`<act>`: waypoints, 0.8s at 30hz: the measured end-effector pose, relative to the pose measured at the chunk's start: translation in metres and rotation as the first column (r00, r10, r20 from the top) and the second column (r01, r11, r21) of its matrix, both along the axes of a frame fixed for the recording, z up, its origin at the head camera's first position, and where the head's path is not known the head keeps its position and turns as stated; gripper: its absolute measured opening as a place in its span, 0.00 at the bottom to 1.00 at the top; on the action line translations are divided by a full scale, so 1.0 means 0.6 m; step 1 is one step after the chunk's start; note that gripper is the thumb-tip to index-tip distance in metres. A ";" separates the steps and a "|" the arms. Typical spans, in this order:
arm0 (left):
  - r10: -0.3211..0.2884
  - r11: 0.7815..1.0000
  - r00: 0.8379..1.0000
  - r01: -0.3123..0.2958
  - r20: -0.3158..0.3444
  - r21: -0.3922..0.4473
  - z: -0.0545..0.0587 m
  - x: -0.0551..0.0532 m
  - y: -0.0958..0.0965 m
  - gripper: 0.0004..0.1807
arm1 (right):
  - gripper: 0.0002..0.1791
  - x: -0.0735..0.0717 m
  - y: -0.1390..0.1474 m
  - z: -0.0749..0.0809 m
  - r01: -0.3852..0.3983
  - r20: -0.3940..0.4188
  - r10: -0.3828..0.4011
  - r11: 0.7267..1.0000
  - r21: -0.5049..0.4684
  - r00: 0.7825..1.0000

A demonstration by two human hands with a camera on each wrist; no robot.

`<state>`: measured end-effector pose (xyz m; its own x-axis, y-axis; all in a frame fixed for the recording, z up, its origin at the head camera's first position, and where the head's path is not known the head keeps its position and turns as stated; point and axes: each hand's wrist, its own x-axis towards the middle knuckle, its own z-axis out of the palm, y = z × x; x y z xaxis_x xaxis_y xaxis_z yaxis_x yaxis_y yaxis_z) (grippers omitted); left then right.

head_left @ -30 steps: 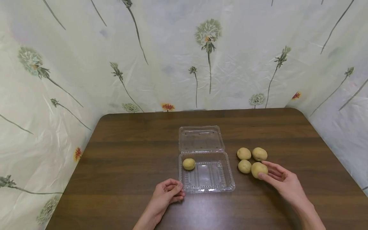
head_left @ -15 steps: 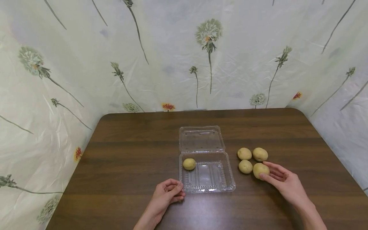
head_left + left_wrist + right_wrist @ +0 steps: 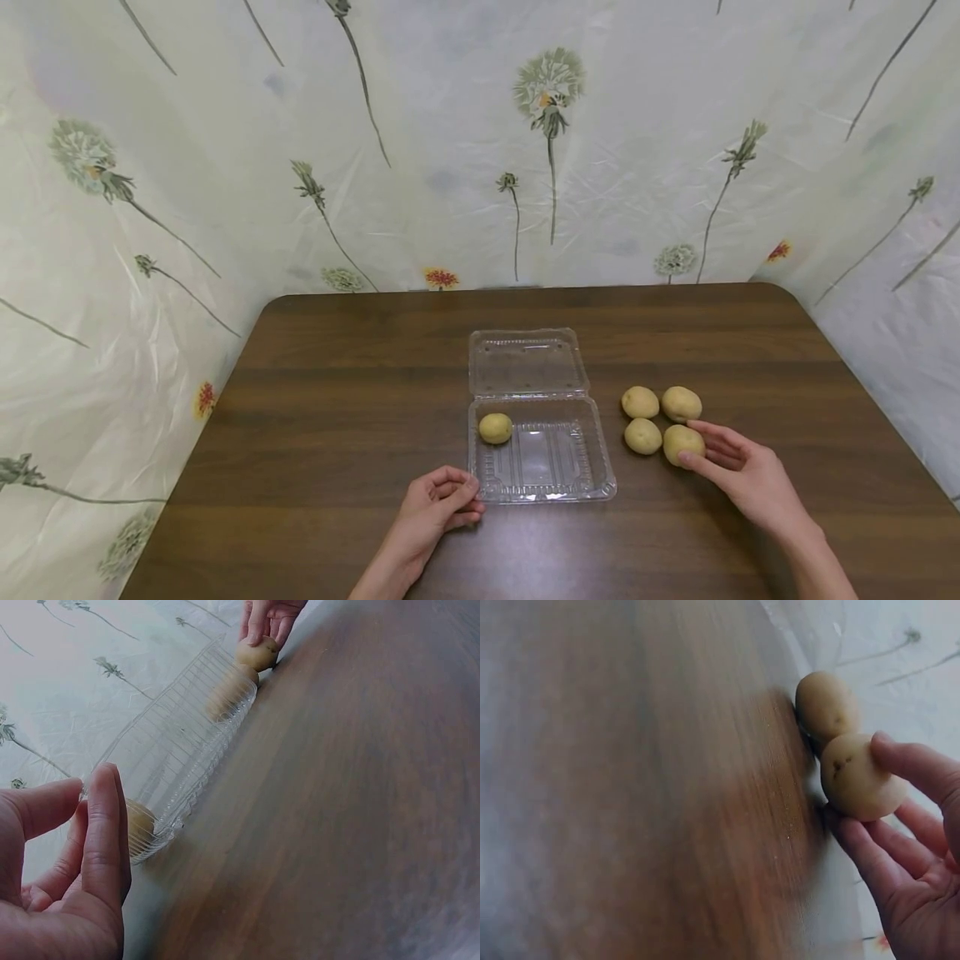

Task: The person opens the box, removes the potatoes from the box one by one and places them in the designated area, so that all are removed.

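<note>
A clear plastic clamshell container [image 3: 540,492] lies on the table, its lid [image 3: 528,362] folded back flat. Inside, at the left, sits one potato [image 3: 495,428]. My left hand [image 3: 435,510] pinches the container's near left corner between thumb and fingers, as the left wrist view shows. To the container's right, my right hand [image 3: 753,483] holds a potato [image 3: 682,445] between thumb and fingers, low at the table. Three more potatoes, such as the near left one [image 3: 642,437], are grouped close to it. In the right wrist view the held potato [image 3: 859,780] shows small dark spots.
The dark wooden table [image 3: 360,375] has rounded far corners. Pale sheeting [image 3: 412,150] printed with dandelions hangs behind it and along both sides.
My right hand and the potato it holds have shifted very slightly right, beside the neighbouring potato. My left hand stays at the container's corner.
</note>
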<state>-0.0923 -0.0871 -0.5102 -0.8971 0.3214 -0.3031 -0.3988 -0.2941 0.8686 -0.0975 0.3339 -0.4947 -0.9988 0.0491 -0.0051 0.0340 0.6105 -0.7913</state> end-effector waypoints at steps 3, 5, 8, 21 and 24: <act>-0.001 1.000 1.000 0.001 -0.004 0.004 0.000 0.001 0.000 0.08 | 0.31 -0.002 0.001 -0.001 0.002 -0.010 -0.001 1.000 0.023 1.000; -0.001 1.000 1.000 0.001 -0.004 0.006 0.001 0.002 0.000 0.08 | 0.31 -0.003 0.001 -0.001 0.002 -0.009 -0.001 0.999 0.044 1.000; -0.004 1.000 1.000 0.004 -0.007 0.003 0.001 0.001 0.000 0.08 | 0.32 -0.007 0.002 0.000 0.002 -0.007 -0.002 0.998 0.070 1.000; 0.002 1.000 1.000 -0.002 -0.003 0.004 0.002 0.000 0.001 0.08 | 0.27 -0.016 0.005 0.005 0.015 -0.083 -0.007 0.995 0.099 0.997; 0.007 1.000 1.000 -0.007 -0.007 0.002 0.004 0.001 0.001 0.07 | 0.26 -0.014 0.006 0.007 0.029 -0.078 -0.021 0.994 0.102 0.997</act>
